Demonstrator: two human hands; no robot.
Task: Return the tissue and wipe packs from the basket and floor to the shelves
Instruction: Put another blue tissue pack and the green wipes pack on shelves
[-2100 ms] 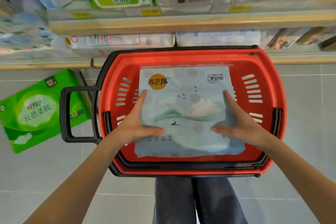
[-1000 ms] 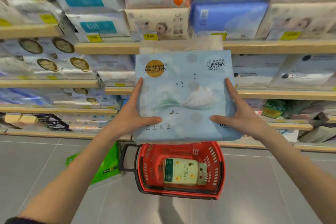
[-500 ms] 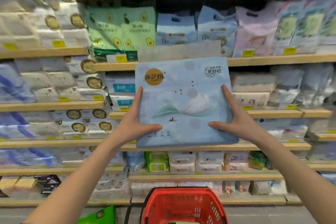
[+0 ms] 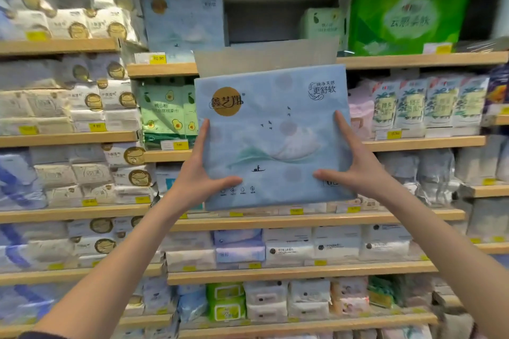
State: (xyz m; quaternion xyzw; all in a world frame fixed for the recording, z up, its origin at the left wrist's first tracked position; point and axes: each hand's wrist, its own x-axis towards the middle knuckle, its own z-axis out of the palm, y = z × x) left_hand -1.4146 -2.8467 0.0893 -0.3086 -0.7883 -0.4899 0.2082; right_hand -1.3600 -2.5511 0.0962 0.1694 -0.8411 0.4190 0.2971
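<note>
I hold a large pale-blue tissue pack (image 4: pixel 272 135) with a gold round logo upright in front of the shelves. My left hand (image 4: pixel 199 173) grips its left edge, thumb across the front. My right hand (image 4: pixel 355 165) grips its right edge the same way. A matching pale-blue pack (image 4: pixel 183 19) stands on the top shelf (image 4: pixel 162 69) up and to the left, with a dark gap (image 4: pixel 264 22) beside it just above the held pack. The basket and the floor are out of view.
Wooden shelves (image 4: pixel 303 221) full of tissue and wipe packs fill the view. A big green pack (image 4: pixel 407 16) stands top right, avocado-print green packs (image 4: pixel 165 113) sit left of the held pack, and white packs with gold logos (image 4: pixel 82 22) stack at the left.
I have lifted the blue pack out of the red basket and raised it to upper-shelf height. My view has tilted up, so the basket and floor have dropped out of sight.
</note>
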